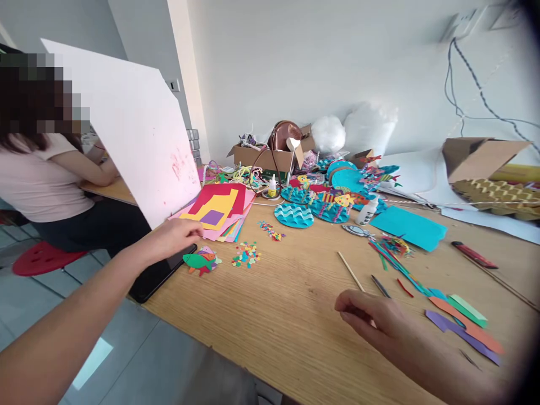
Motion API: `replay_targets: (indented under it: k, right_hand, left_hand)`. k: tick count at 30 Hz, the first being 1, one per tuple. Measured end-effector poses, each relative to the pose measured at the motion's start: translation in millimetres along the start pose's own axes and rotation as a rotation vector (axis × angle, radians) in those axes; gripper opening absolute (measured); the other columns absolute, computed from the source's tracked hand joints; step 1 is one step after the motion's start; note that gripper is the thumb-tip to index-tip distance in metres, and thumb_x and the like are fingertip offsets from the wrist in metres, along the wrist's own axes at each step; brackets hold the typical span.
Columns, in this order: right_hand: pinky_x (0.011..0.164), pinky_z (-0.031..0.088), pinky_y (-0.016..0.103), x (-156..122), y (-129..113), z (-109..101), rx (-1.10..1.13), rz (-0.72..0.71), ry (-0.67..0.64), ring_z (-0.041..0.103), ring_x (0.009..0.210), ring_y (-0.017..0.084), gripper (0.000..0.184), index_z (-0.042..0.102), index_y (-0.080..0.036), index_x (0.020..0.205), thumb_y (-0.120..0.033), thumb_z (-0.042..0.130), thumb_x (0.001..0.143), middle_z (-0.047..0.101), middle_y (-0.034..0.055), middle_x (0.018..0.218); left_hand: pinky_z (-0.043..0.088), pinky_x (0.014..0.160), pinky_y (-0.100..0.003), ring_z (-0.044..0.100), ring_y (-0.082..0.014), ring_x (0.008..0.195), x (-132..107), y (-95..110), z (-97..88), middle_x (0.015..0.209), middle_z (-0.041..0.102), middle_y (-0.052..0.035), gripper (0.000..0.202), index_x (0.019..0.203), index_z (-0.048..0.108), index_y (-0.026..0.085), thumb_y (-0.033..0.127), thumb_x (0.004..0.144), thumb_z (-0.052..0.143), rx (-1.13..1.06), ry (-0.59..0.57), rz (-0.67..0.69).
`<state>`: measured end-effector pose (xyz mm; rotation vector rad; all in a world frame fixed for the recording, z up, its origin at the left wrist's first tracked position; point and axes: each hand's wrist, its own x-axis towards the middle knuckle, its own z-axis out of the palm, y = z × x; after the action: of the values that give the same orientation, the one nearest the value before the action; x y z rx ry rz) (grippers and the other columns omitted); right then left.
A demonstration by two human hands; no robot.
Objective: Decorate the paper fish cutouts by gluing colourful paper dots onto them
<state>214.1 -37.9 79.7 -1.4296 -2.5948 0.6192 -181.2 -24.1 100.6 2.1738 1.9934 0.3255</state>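
Observation:
My left hand (176, 241) is at the near edge of a stack of coloured paper (248, 199), its fingers curled together. A yellow cut sheet (225, 203) and a purple piece (212, 218) top the stack. Just beyond my fingers lie paper fish (198, 260) and a pile of confetti dots (247, 254). Above the bare tabletop, my right hand (375, 318) has its thumb and index finger pressed together. Whatever either hand may hold is hidden. Beyond the right hand are a wooden stick (350, 270) and a dark pen (381, 286).
A white board (139, 124) stands at the left, with a seated person (37, 174) behind it. Blue wavy crafts (294, 215), a glue bottle (368, 212) and blue sheets (409, 226) lie farther back. Paper strips (464, 326) and a red-and-black cutter (475, 255) are on the right.

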Motion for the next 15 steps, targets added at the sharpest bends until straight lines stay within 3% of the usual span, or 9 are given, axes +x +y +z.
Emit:
replay_targets:
  k: [3, 5, 10, 15]
  right_hand:
    - [0.056, 0.039, 0.024, -3.6, -3.4, 4.0, 0.004, -0.041, -0.018, 0.056, 0.063, 0.014, 0.021, 0.057, -0.022, 0.074, -0.018, 0.038, 0.081, 0.062, 0.0006, 0.071]
    - [0.058, 0.040, 0.024, -7.4, -1.9, 8.2, 0.003, -0.046, -0.048, 0.056, 0.065, 0.014, 0.020, 0.056, -0.022, 0.075, -0.017, 0.038, 0.081, 0.062, 0.0010, 0.073]
    - [0.060, 0.040, 0.026, -16.2, 7.4, 16.6, -0.009, 0.007, -0.142, 0.056, 0.067, 0.015, 0.022, 0.054, -0.022, 0.077, -0.021, 0.034, 0.084, 0.061, 0.0017, 0.076]
    - [0.061, 0.039, 0.026, -13.5, 8.3, 18.9, 0.005, 0.019, -0.200, 0.056, 0.070, 0.015, 0.023, 0.054, -0.023, 0.079, -0.022, 0.032, 0.084, 0.060, 0.0020, 0.079]
  left_hand:
    - [0.033, 0.058, -0.021, 0.051, -0.0138, 0.065, 11.4, 23.0, 12.3, 0.071, 0.060, 0.0011, 0.017, 0.073, 0.059, 0.019, 0.030, 0.073, 0.046, 0.062, -0.156, 0.079]
    - [0.035, 0.060, -0.021, 0.053, -0.0146, 0.069, 13.2, 23.1, 16.1, 0.076, 0.061, 0.0000, 0.016, 0.076, 0.060, 0.018, 0.028, 0.073, 0.047, 0.093, -0.251, 0.095]
    - [0.038, 0.076, -0.025, 0.053, -0.0184, 0.091, 6.8, -7.0, 20.7, 0.101, 0.060, -0.0041, 0.025, 0.095, 0.059, 0.020, 0.022, 0.072, 0.050, 0.181, -0.341, 0.118]
    - [0.035, 0.086, -0.029, 0.048, -0.0216, 0.103, -2.1, -31.4, 33.7, 0.111, 0.055, -0.0044, 0.026, 0.092, 0.058, 0.022, 0.020, 0.066, 0.057, 0.227, -0.276, 0.155]
